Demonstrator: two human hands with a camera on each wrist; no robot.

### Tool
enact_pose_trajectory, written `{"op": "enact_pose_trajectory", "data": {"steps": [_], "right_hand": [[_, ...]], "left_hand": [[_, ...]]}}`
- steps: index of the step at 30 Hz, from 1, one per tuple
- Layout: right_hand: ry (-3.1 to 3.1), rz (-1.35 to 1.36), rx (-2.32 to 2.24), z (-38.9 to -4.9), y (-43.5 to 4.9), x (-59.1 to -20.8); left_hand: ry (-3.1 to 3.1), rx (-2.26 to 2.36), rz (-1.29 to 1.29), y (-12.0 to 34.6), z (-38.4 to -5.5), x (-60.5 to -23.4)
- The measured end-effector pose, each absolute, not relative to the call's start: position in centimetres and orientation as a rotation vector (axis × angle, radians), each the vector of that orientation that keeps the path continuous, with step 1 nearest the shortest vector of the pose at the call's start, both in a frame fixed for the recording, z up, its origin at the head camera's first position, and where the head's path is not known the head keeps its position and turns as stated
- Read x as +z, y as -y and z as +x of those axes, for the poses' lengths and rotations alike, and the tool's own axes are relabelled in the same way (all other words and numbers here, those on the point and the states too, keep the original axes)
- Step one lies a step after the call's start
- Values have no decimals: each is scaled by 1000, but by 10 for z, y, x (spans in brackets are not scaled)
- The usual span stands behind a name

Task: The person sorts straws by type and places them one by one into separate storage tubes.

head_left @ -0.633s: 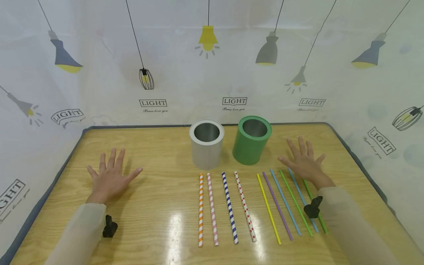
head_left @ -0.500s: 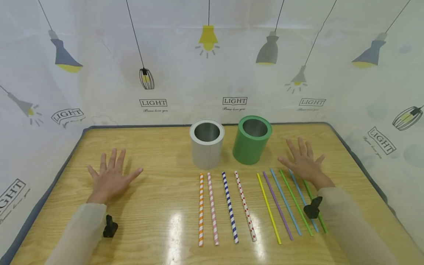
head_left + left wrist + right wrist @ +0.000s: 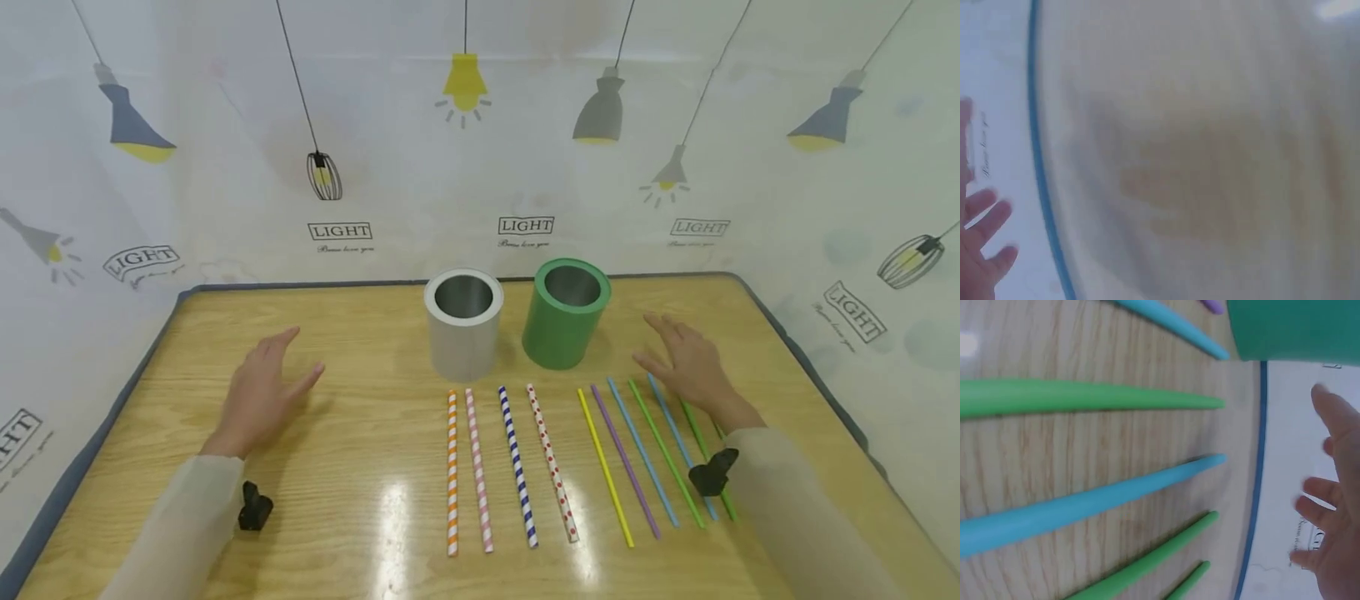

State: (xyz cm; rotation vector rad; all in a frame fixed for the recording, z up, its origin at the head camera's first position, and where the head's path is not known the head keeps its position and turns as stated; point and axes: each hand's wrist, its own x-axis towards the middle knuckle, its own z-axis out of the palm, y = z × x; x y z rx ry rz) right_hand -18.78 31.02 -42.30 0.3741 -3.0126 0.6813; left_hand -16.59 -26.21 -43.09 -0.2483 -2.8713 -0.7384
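Note:
My left hand point(image 3: 258, 396) hovers over the left part of the table, fingers relaxed, holding nothing. On the other side my right hand point(image 3: 693, 367), also holding nothing, is above the far ends of the plastic straws, right of a green canister point(image 3: 561, 333). Beside that stands a white canister point(image 3: 463, 348); both have metallic insides. In front lie paper straws: orange-striped point(image 3: 452, 475), pink-striped point(image 3: 479, 475), blue-striped point(image 3: 518, 467) and red-dotted point(image 3: 552, 467). Plain straws fan out rightward: yellow point(image 3: 606, 467), purple point(image 3: 626, 462), then several blue and green point(image 3: 1097, 397), partly hidden by my right arm.
The wooden table point(image 3: 360, 333) has a dark blue edge strip. Behind and beside it hangs a white backdrop point(image 3: 405, 167) printed with lamps. A small black device point(image 3: 255, 506) sits at the left cuff, and another black device point(image 3: 714, 472) at the right cuff.
Both hands have turned from flat and spread to tilted thumb side up, with fingers closer together. The head view has shifted slightly. Straws and canisters keep their places.

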Motion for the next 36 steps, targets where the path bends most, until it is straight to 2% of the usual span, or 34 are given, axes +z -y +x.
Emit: {"op": "enact_pose_trajectory", "data": {"steps": [4, 10, 18, 26, 36], "right_hand": [[3013, 391, 848, -176, -303, -410], [3051, 445, 865, -155, -284, -395], [3098, 611, 941, -141, -249, -398], [3068, 709, 1043, -142, -211, -410], [3049, 681, 1104, -154, -179, -427]], "left_hand": [[2745, -1050, -326, 240, -175, -417], [2625, -1470, -266, 202, -190, -395], [2495, -1816, -298, 150, -213, -374], [2430, -2008, -307, 125, -223, -372], [2399, -2103, -265, 116, -227, -373]]}}
